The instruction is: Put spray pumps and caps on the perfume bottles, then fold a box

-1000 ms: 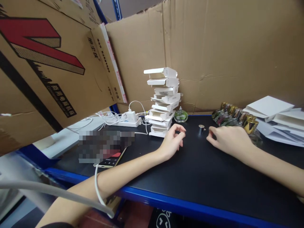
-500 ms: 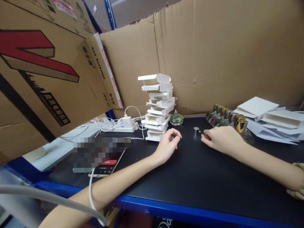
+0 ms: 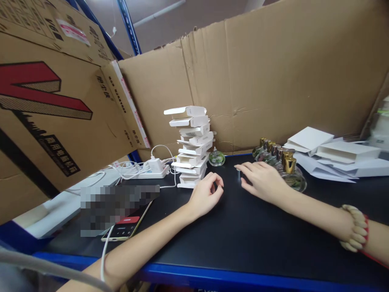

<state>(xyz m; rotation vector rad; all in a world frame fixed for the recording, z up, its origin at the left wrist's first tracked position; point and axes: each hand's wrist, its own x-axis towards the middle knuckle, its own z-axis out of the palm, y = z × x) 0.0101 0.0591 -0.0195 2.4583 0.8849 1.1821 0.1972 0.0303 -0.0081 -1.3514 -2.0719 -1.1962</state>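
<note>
My left hand [image 3: 207, 193] rests over the black tabletop in front of the box stack, its fingers curled round toward the thumb and nothing visible in them. To its right, my right hand [image 3: 263, 180] reaches out with fingers stretched and thumb apart, over a small silver cap [image 3: 238, 175]. The fingers partly cover this cap, and I cannot tell whether they touch it. Behind the hands stands a round green glass perfume bottle [image 3: 216, 158] with its spray nozzle bare. A row of perfume bottles [image 3: 293, 178] with gold and silver caps runs back beside my right hand.
A leaning stack of open white boxes [image 3: 194, 148] stands at the back. Flattened white cartons [image 3: 343, 156] lie at right. A phone [image 3: 130, 223], a power strip [image 3: 152, 172] and white cables occupy the left. Cardboard walls [image 3: 273, 81] surround the table, which has a blue front edge [image 3: 212, 272].
My right hand has moved left over the silver cap, and its fingers have stretched out from a curl. The left hand stays curled in nearly the same place. My view has turned slightly right.
</note>
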